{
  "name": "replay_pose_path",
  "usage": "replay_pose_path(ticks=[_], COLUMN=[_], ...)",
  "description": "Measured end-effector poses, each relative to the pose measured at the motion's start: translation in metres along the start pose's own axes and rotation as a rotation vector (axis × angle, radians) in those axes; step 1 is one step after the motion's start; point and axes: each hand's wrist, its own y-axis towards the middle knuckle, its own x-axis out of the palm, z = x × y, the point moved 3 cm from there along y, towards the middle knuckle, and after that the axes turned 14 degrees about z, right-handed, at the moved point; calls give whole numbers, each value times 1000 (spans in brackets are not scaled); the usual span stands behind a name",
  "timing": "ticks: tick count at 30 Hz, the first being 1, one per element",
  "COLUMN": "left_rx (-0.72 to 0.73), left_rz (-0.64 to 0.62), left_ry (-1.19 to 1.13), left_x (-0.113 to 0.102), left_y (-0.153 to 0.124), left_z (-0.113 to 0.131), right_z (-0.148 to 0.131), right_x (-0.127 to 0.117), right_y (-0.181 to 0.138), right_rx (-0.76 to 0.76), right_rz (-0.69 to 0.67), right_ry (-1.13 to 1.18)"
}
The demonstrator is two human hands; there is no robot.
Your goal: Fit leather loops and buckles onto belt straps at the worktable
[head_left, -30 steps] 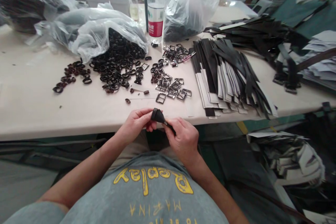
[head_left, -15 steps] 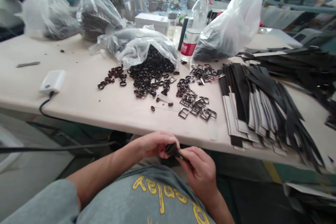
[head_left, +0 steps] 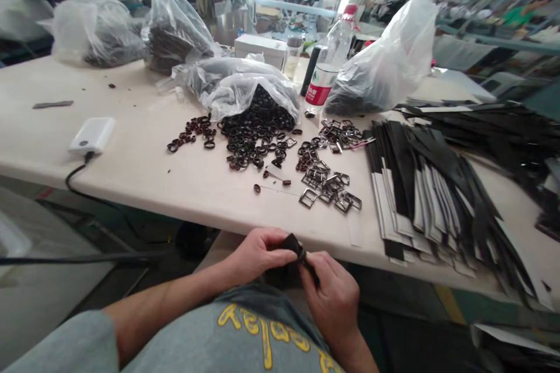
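At 6 o'clock, by the near edge of the counter (head_left: pixel 140 186), the left hand (head_left: pixel 259 252) and right hand (head_left: pixel 336 288) are clamped on one dark strap (head_left: pixel 291 243). From the strap, metal buckles (head_left: pixel 329 187) lie at 1 o'clock, black rings (head_left: pixel 258 131) at 11 o'clock.

L grip (head_left: pixel 263 253): thumb-fngr pinch | R grip (head_left: pixel 335 290): fngrs curled, pinching | f'arms (head_left: pixel 175 301) angled in
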Motion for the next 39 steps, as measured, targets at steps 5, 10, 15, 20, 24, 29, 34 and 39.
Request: replay_pose_path(ticks=[5,10,15,20,24,29,34,39], left_rx=[173,578,683,515,405,409,515,712], left_rz=[-107,-231,-248,-214,-138,-117,278,611], left_ry=[124,491,598,351,198,282,365,730], left_x=[-2,1,6,0,-9,-21,-74,-141], left_y=[-4,-9,-12,-14,-11,2,27,46], left_z=[5,10,6,8,11,24,60,98], right_z=[5,6,-3,4,10,15,22,23], right_x=[-3,-9,-5,-3,-2,3,5,8], right_y=[5,13,17,7,0,-9,-16,-14], right_rx=[243,501,544,537,502,450,517,543], right_rz=[-125,-393,-452,-500,-515,-419,-367,-390], right_ry=[148,458,602,487,371,270,192,182])
